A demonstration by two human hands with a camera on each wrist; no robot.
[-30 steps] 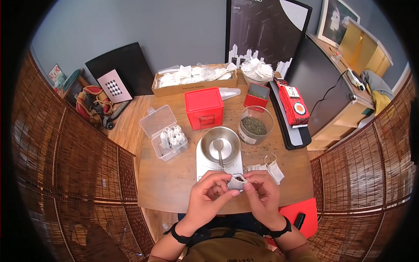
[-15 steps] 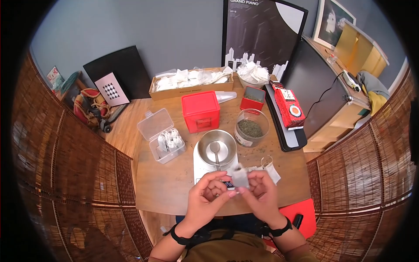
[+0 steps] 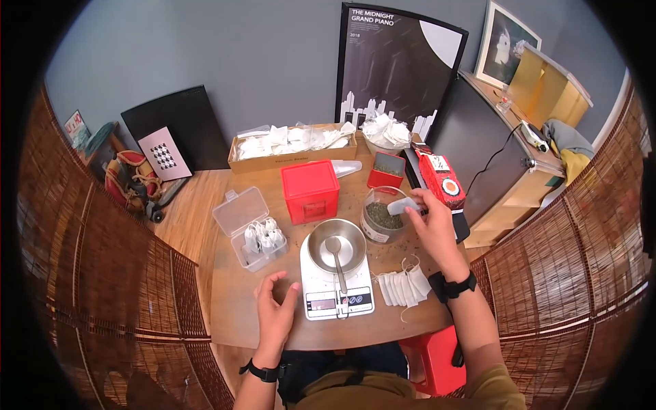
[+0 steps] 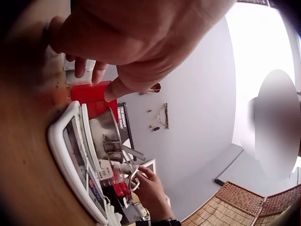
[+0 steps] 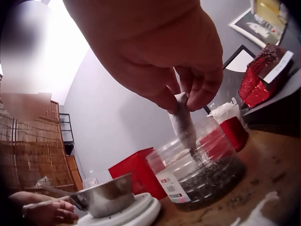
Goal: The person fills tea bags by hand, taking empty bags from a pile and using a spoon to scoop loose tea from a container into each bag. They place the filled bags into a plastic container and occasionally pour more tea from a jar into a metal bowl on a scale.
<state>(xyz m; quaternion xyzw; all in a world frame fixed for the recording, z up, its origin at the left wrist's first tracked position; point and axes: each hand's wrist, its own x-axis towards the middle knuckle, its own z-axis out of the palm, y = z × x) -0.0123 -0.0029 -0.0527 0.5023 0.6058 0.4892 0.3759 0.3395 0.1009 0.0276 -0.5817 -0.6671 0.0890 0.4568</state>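
My right hand pinches a small white cloth bag by its upper end. The bag tilts mouth-down over a clear round jar of dried green leaves, with dark bits at its mouth in the right wrist view. My left hand hovers empty near the scale's left side, fingers loosely bent, thumb apart. On the white kitchen scale stands a steel bowl with a spoon leaning in it. Several flat white drawstring bags lie in a row right of the scale.
Behind the scale stands a red box; an opened clear plastic box of white bags is on the left. A carton, a small red tin and a red foil pack stand farther back. Leaf crumbs dot the table.
Both hands held the bag in front of the scale. My right hand has carried it to the jar and tipped it; my left hand has let go and moved left.
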